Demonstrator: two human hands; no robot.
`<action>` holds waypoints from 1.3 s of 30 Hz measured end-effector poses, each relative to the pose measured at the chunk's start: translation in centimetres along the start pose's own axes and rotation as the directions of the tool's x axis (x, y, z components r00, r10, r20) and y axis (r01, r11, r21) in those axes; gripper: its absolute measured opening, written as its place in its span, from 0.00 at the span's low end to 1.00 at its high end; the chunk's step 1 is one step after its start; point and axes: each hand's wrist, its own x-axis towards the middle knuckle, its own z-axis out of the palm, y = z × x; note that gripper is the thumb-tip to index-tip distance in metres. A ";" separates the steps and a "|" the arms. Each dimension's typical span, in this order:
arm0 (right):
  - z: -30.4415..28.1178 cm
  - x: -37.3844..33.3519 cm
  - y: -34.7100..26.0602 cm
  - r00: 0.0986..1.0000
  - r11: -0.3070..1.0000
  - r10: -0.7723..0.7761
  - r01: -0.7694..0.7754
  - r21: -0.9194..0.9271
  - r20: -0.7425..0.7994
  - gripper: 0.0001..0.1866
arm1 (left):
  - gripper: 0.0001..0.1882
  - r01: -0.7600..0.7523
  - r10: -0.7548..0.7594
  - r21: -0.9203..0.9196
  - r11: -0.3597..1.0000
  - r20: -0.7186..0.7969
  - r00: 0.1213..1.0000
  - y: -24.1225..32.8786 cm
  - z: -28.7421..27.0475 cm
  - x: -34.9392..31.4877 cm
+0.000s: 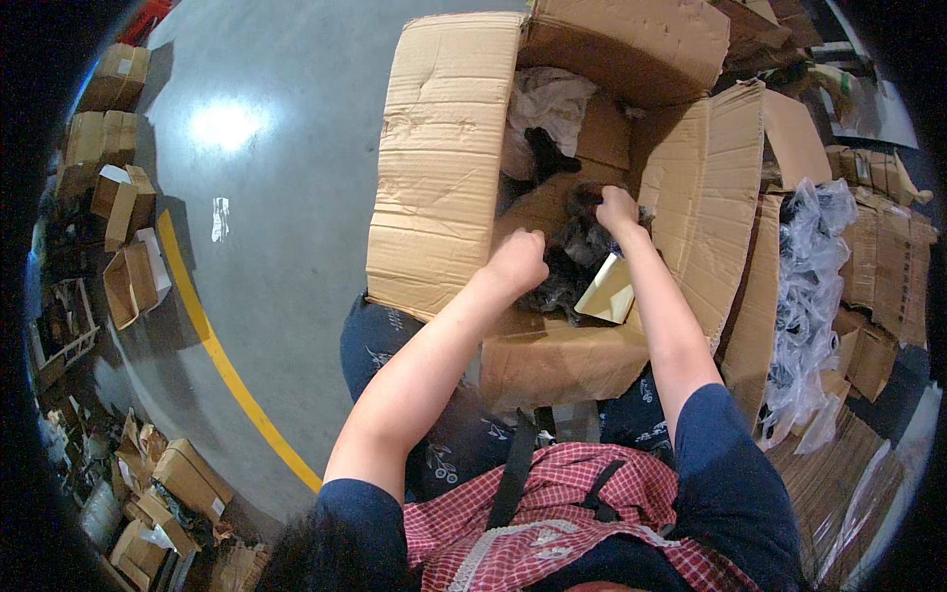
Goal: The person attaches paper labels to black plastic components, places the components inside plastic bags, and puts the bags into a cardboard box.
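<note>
Both my hands reach into an open cardboard box (444, 168) in front of my knees. My left hand (520, 260) is closed on dark bagged items (557, 281) near the box's front. My right hand (618, 208) grips the same dark plastic-wrapped bundle (590, 237) a little further in. A shiny pale flat packet (609, 291) lies just below my right wrist. Deeper in the box sit white crumpled plastic (547, 104) and a black item (545, 150).
A box of clear plastic bags (809, 286) stands to the right, with flattened cardboard (878, 247) beyond. Another carton (631, 44) lies behind. Small boxes (123, 197) line the far left past a yellow floor line (227, 365). Grey concrete floor (286, 148) lies to the left.
</note>
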 end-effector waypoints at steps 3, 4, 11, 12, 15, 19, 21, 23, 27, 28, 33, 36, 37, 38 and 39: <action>1.1 -3.1 3.0 0.907 0.896 -0.167 0.303 0.324 -0.387 0.17 | 0.13 -0.049 0.048 -0.009 0.999 -0.096 0.994 -0.6 1.4 1.3; 1.7 -3.7 3.8 0.905 0.853 -0.153 0.323 0.409 -0.396 0.16 | 0.13 -0.053 0.044 -0.071 0.996 -0.129 0.991 -0.5 1.9 1.7; 2.0 -9.0 -1.1 0.676 0.741 -0.484 0.654 0.150 -0.557 0.18 | 0.20 0.039 -0.094 -0.227 0.973 -0.236 0.967 -0.3 1.1 2.0; 2.1 -9.6 -1.9 0.666 0.734 -0.482 0.662 0.152 -0.570 0.18 | 0.21 0.048 -0.089 -0.173 0.984 -0.238 0.967 -0.2 1.3 1.9; 1.7 -10.4 -3.8 0.727 0.670 -0.409 0.650 0.359 -0.552 0.17 | 0.22 0.038 -0.052 -0.074 0.997 -0.202 0.978 -0.7 2.0 1.6; 1.0 -10.3 -4.9 0.917 0.496 -0.209 0.400 0.771 -0.341 0.18 | 0.18 0.032 -0.035 -0.018 0.999 -0.166 0.985 -0.4 1.6 1.3; 1.1 -9.6 -4.5 0.973 0.221 -0.167 0.191 0.956 -0.156 0.17 | 0.15 0.025 -0.025 -0.001 1.000 -0.169 0.985 0.2 0.8 1.4; -0.2 -9.6 -4.2 0.967 0.094 -0.237 0.117 0.989 -0.091 0.22 | 0.07 -0.008 0.044 0.164 0.986 -0.218 0.975 0.3 0.3 1.4; -1.7 -10.5 -3.8 0.980 0.021 -0.179 0.089 0.996 -0.084 0.38 | 0.04 -0.046 0.130 0.261 0.964 -0.313 0.941 0.6 0.1 1.2; -2.8 -11.0 -3.8 0.988 0.073 -0.121 0.109 0.991 -0.100 0.41 | 0.04 -0.038 0.135 0.268 0.963 -0.356 0.925 0.9 0.0 1.2; -4.3 -12.0 -3.7 0.951 0.550 -0.224 0.302 0.779 -0.211 0.42 | 0.03 -0.184 0.205 0.093 0.979 -0.548 0.811 1.3 -1.1 1.0; -1.9 -11.3 -4.5 0.964 0.905 -0.156 0.227 0.360 -0.216 0.43 | 0.03 -0.186 0.167 0.036 0.982 -0.624 0.763 1.0 -1.0 1.5; -1.3 -11.0 -4.7 0.983 0.961 -0.067 0.110 0.256 -0.171 0.38 | 0.04 -0.185 0.153 0.012 0.983 -0.622 0.768 1.0 -1.0 1.5; 0.0 -10.1 -4.2 0.993 0.965 -0.079 0.098 0.243 -0.086 0.35 | 0.04 -0.193 0.145 -0.012 0.981 -0.615 0.775 1.2 -1.0 1.6; 1.7 -8.9 -3.6 0.996 0.969 -0.085 0.082 0.231 0.001 0.31 | 0.05 -0.203 0.141 -0.036 0.978 -0.604 0.784 1.4 -1.1 1.7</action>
